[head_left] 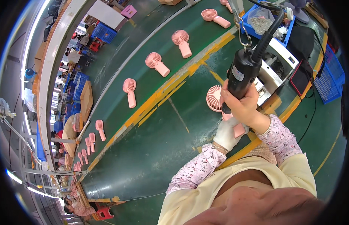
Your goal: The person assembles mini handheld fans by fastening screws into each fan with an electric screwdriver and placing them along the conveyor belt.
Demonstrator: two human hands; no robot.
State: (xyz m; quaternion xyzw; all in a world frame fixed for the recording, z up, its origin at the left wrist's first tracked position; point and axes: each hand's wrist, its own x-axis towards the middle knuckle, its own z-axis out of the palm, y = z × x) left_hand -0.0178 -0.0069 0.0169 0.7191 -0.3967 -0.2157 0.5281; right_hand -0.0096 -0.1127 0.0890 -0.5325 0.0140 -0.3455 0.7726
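Note:
In my right hand point(242, 103) is a black electric screwdriver point(240, 73), its body hanging from a metal hook and its lower end pointing down at a pink handheld fan point(214, 98). My left hand point(227, 133), in a white glove, is wrapped round the fan's handle on the green bench. The round grille of the fan shows beyond my fingers. Where the screwdriver's tip meets the fan is hidden behind my right hand. Just right of the tool stands a white and silver box-shaped device point(270, 75).
Several pink fans point(154, 60) lie spaced along a green conveyor belt point(110, 123) past the yellow-taped edge. A blue bin point(287, 35) with a bag of small metal parts stands at the back right. A dark phone-like slab point(301, 79) and a blue crate point(329, 77) are at right.

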